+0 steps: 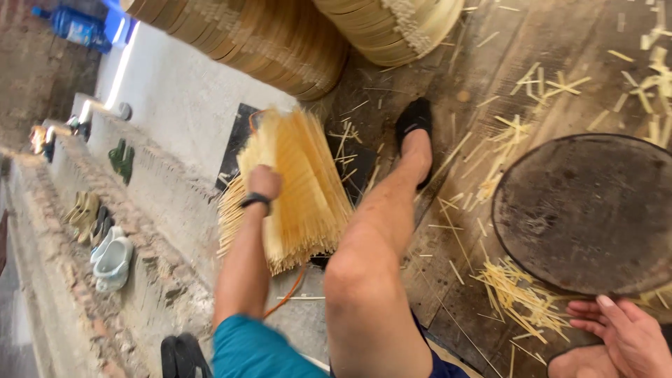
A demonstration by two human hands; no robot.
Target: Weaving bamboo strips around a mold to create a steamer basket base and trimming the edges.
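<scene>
Daylight comes in from the upper left, where the pale floor strip (pixel 175 91) glares almost white and a bluish streak burns out along its edge. The dark wooden floor (pixel 462 91) on the right sits dimmer, though its scattered slivers still catch light. Shadows are soft, pooling under the bent leg (pixel 378 238) and beneath the fanned bundle of bamboo strips (pixel 301 182). The view is tilted and bends at the edges, the steps on the left stretching. The near sleeve (pixel 259 350) and the right hand (pixel 623 336) look soft, slightly smeared
</scene>
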